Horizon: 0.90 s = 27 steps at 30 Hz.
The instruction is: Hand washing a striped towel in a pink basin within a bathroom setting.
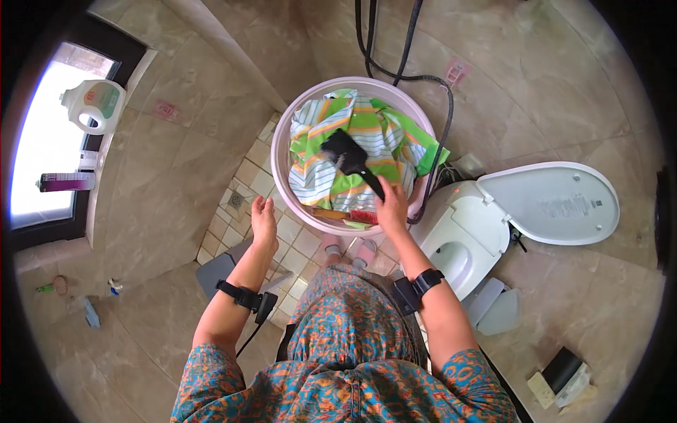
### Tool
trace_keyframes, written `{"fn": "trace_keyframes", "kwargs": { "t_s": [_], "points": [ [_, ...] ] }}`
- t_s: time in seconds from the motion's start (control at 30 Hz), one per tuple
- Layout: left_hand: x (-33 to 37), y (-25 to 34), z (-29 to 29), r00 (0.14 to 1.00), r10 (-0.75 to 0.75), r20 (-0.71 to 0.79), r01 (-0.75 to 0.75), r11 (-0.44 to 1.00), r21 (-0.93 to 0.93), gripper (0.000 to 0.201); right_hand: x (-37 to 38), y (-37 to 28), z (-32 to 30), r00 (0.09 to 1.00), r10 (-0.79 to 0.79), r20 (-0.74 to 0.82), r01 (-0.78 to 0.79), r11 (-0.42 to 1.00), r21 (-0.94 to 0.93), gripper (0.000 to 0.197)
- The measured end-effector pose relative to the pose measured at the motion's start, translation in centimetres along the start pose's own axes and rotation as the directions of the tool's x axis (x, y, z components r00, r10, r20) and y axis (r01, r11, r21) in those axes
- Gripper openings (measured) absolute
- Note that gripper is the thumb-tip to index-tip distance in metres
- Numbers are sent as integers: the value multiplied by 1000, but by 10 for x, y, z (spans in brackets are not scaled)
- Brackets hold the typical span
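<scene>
In front of me stands a round pale pink basin heaped with striped cloth in green, white and orange. My right hand, at the basin's near right rim, is closed round the handle of a black paddle brush. The brush head is over the middle of the cloth; whether it touches is hard to tell. Inside the near rim lies a second brush, with red bristles and a wooden handle. My left hand is held out left of the basin, fingers stretched, with nothing in it.
A white toilet with its lid raised stands close on the right, beside a small bin. Dark hoses hang behind the basin. Bottles stand on the left window sill. A grey object sits on the tiled floor.
</scene>
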State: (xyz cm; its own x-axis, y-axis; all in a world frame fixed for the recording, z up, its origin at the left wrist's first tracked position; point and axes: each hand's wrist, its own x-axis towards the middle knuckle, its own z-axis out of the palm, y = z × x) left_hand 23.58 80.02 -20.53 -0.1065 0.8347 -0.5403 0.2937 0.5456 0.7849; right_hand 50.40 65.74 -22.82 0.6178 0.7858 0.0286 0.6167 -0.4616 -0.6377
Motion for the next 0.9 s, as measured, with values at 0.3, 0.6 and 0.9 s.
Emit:
{"fn": "trace_keyframes", "kwargs": {
  "t_s": [0.3,0.6,0.9],
  "points": [
    [-2,38,52,983,62,171,-78,993,90,44,34,53,-46,971,205,-119,-211,977,-40,56],
    [100,48,163,849,312,426,-455,842,290,59,50,52,-38,954,261,-148,-249,964,94,59],
    [122,87,223,798,65,599,-514,592,621,98,83,26,-35,928,343,-145,-324,935,141,59]
  ]
}}
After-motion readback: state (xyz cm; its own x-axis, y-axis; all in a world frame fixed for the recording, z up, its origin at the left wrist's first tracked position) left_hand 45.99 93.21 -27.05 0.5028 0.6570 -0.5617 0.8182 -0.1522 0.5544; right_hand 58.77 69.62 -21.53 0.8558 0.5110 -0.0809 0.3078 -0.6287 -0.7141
